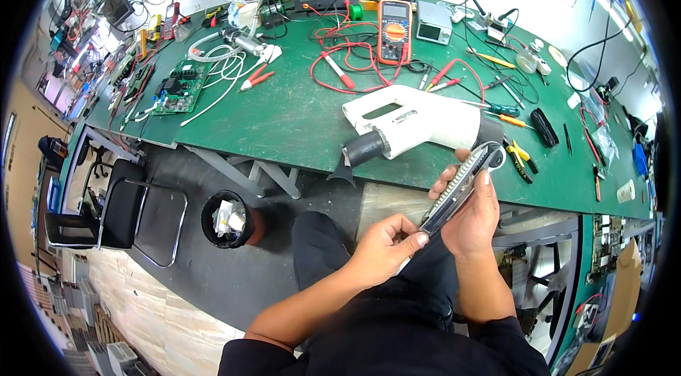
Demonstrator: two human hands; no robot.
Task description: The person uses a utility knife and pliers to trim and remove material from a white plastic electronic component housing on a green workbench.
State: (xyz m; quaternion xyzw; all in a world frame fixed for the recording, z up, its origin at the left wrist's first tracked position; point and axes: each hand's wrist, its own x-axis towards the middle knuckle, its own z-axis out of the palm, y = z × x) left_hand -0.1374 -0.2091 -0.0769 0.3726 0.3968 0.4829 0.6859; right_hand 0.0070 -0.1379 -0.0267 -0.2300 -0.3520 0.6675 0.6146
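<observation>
Over my lap I hold a long, narrow grey-and-black piece point(460, 190) with a row of pale ribs along one side and a rounded, pale upper end. Its exact kind is not clear. My right hand point(474, 223) cradles it from behind, fingers curled round the ribbed side and thumb along the other. The lower end is pinched between thumb and fingers of my left hand point(389, 248). Just beyond, on the green bench point(277, 120), lies a white gun-shaped housing point(433, 115) with a loop handle, a black round nose point(365, 147) and a dark collar at its right end.
Yellow-and-black pliers point(521, 162), a black-handled tool point(545, 128) and screwdrivers lie right of the housing. Behind it stands an orange multimeter point(394, 32) with red leads. A green circuit board point(181, 89) lies left. Below are a waste bin point(225, 220) and a black chair point(117, 206).
</observation>
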